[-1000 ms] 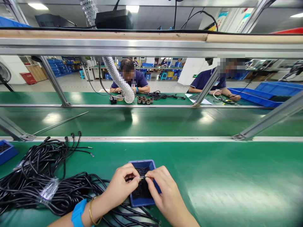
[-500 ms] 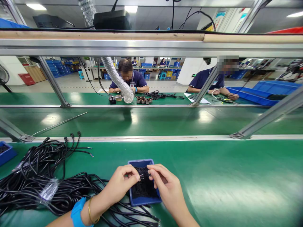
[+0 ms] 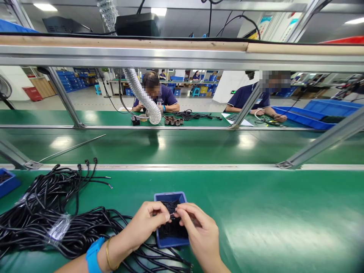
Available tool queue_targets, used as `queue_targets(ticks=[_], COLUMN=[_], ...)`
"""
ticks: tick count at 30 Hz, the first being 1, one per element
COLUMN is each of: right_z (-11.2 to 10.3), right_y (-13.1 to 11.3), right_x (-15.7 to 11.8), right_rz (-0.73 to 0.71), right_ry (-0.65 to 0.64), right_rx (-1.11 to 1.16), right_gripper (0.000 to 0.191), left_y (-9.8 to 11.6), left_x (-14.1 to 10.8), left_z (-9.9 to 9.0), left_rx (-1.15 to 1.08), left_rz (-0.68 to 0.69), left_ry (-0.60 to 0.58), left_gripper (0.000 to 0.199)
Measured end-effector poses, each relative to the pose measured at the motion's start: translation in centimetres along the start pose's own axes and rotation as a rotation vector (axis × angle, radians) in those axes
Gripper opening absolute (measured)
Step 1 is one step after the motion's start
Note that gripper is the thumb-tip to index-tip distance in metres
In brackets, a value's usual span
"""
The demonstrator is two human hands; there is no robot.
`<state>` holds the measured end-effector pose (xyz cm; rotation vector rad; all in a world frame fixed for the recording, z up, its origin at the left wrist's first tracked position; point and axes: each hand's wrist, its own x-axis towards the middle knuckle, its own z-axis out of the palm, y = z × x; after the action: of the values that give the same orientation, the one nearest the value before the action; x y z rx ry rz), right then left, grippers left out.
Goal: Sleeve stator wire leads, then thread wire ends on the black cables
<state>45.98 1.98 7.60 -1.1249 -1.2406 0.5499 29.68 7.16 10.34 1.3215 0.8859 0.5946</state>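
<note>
My left hand (image 3: 155, 217), with a blue band and a gold bangle at the wrist, is closed in a pinch on thin wire ends (image 3: 171, 214). My right hand (image 3: 196, 223) is closed too, thumb and fingertips together at the tip of those wires; whatever lies between them is too small to make out. Both hands are over a blue bin (image 3: 173, 242) holding many thin black pieces (image 3: 167, 229). Left of the bin lies a large heap of black cables (image 3: 93, 231), partly bound with clear wrap and running under my left forearm.
A second blue bin (image 3: 8, 185) stands at the left edge. A metal rail (image 3: 182, 167) crosses behind the green worktop (image 3: 270, 212), with slanted posts. A thin rod (image 3: 74, 148) lies beyond it. Across the line, two people work near a silver duct (image 3: 142, 94) and blue trays (image 3: 313, 113).
My right hand has come left and slightly down, so its fingertips now meet the wire ends at my left hand. My left hand has barely moved.
</note>
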Motion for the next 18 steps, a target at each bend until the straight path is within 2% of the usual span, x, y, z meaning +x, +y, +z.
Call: queue_targets(ticks=[8, 13, 16, 18], right_z=[0.2, -0.4, -0.6, -0.4], right_y=[0.1, -0.2, 0.2, 0.6], right_x=[-0.1, 0.5, 0.9, 0.9], right_rz=[-0.065, -0.119, -0.026, 0.067], right_ry=[-0.053, -0.186, -0.241, -0.272], right_rx=[-0.080, -0.115, -0.095, -0.074], right_gripper=[0.010, 0.017, 0.011, 0.008], left_y=[-0.3, -0.3, -0.4, -0.6], left_x=[0.1, 0.1, -0.1, -0.2], left_z=[0.0, -0.2, -0.3, -0.2], left_rx=[-0.013, 0.007, -0.039, -0.058], left_rz=[0.022, 0.104, 0.138, 0.149], left_ry=[-0.007, 0.041, 0.081, 0.094], left_gripper=[0.031, 0.030, 0.017, 0.017])
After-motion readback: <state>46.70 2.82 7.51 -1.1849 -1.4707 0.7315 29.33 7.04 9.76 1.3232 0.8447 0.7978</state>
